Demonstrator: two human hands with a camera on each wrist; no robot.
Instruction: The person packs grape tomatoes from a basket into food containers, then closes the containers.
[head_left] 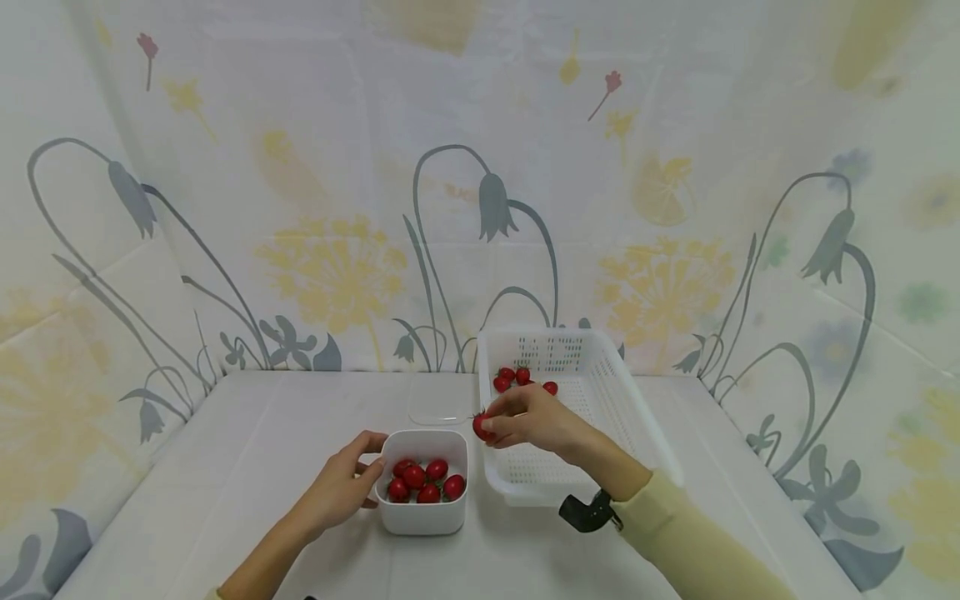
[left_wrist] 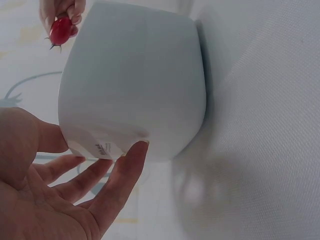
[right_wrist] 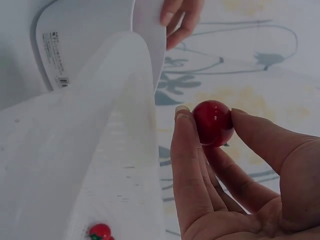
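Note:
My right hand (head_left: 538, 421) pinches a red cherry tomato (right_wrist: 212, 122) between thumb and fingertips, over the near-left rim of a white slotted basket (head_left: 651, 417). Its green stem end shows in the left wrist view. Just left of the basket stands a small white square container (head_left: 423, 522) with several cherry tomatoes (head_left: 414, 477) in it. My left hand (head_left: 339, 486) rests against the container's left side. Relaxed, spread fingertips (left_wrist: 127, 167) touch its outer wall near the rim in the left wrist view. More tomatoes (head_left: 502, 384) lie at the basket's far left, partly hidden behind my right hand.
A flat clear lid (head_left: 437, 400) lies on the white tabletop (head_left: 285, 417) behind the container. The container and basket stand side by side with a narrow gap. A flower-printed sheet (head_left: 480, 275) hangs behind and along both sides.

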